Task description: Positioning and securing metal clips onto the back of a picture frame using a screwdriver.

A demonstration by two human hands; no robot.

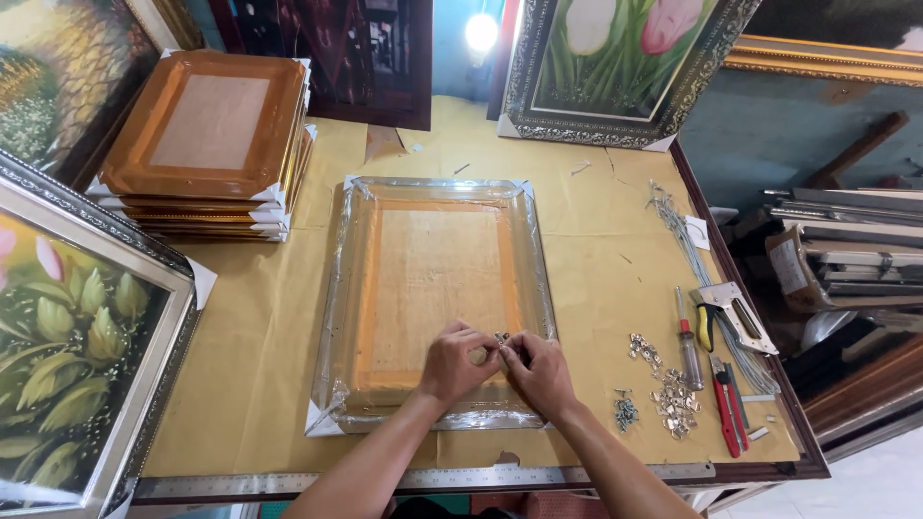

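Both hands meet over the near edge of a plastic-wrapped frame (437, 298) lying face-down at table centre. Left hand (454, 363) and right hand (540, 373) pinch 1 small metal hanger clip (502, 338) between their fingertips, pressed on the frame's backing. White corner protectors sit on the wrapped frame. Stack of gold frames (207, 144) far left. Right of hands: loose metal clips (668, 394), screwdriver (686, 344), staple gun (735, 317), red pliers (726, 408). Steel ruler (288, 483) along the near table edge. Nothing blocks the hands.
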